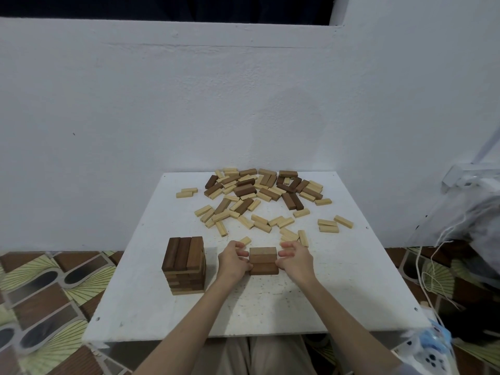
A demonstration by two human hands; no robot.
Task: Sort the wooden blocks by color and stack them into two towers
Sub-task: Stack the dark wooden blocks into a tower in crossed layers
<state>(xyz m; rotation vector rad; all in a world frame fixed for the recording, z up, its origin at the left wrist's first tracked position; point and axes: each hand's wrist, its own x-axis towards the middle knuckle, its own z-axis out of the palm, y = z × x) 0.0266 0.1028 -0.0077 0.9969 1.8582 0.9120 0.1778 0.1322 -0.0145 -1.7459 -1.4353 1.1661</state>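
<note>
Both hands, left hand [233, 259] and right hand [295, 257], pinch a small group of brown blocks [263, 261] from either side near the middle of the white bench [338, 293]. The dark tower [185, 265] stands toward the left edge. Mixed loose blocks [259, 196] lie scattered toward the far edge.

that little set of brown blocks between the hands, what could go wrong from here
1. The left hand and right hand squeeze the small group of dark brown wooden blocks from its sides; uneven pressure could let a block slip out.
2. The tall tower of dark brown wooden blocks stands close beside the left forearm, so a careless carry might knock it.
3. The mixed pile of light and dark blocks lies just beyond; loose light blocks near the fingers could get bumped.
</note>
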